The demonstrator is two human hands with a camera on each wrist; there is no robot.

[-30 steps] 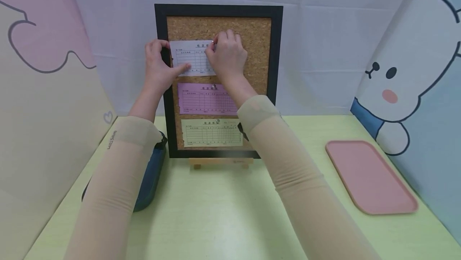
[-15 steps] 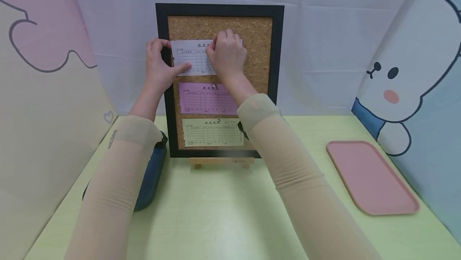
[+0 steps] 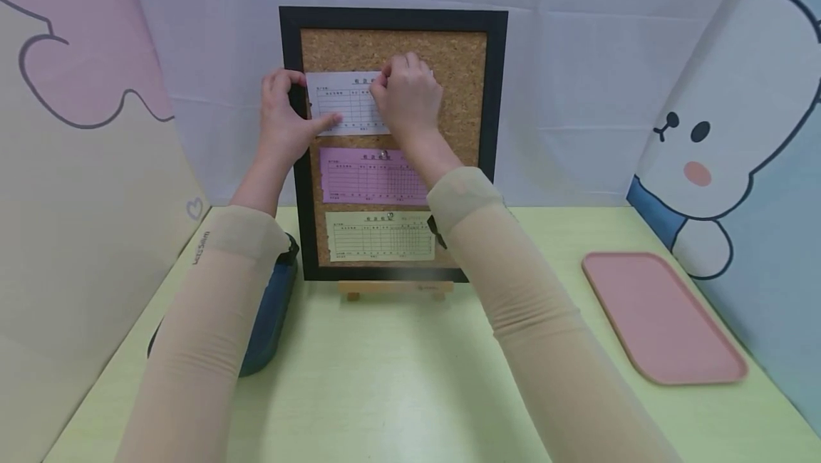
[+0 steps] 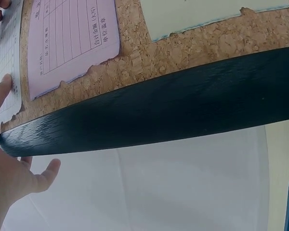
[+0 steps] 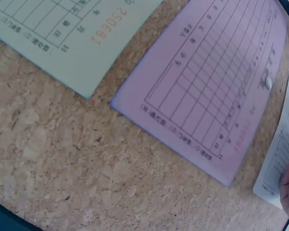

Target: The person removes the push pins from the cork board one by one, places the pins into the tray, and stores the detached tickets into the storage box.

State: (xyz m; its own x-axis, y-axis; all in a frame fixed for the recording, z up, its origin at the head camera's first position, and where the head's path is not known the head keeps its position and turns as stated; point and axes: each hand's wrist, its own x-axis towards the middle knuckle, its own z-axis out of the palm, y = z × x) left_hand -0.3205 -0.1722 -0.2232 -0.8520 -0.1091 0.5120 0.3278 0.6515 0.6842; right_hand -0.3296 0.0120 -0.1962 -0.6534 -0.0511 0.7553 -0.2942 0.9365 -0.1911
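Note:
A white receipt slip [image 3: 343, 103] lies flat on the upper part of a black-framed corkboard [image 3: 394, 48]. My left hand [image 3: 282, 117] grips the board's left frame edge, its thumb pressing on the slip's lower left and its other fingers round the frame side; the left wrist view shows some of those fingers behind the frame. At the slip's top middle, my right hand [image 3: 410, 96] has thumb and fingertips pinched together, hiding the push pin there. Below hang a pink slip [image 3: 359, 177] and a pale yellow slip [image 3: 378, 238], each with a silver push pin at its top.
The board leans on a small wooden easel [image 3: 394, 286] on the pale table [image 3: 385, 377]. A dark blue tray [image 3: 269, 320] stands at the left, partly behind the left sleeve. A pink tray [image 3: 663, 317] lies at the right. Printed cartoon panels flank both sides.
The small pin seen between the right fingertips one second ago is now covered by the fingers. Both hands keep nearly the same places; the view has shifted slightly.

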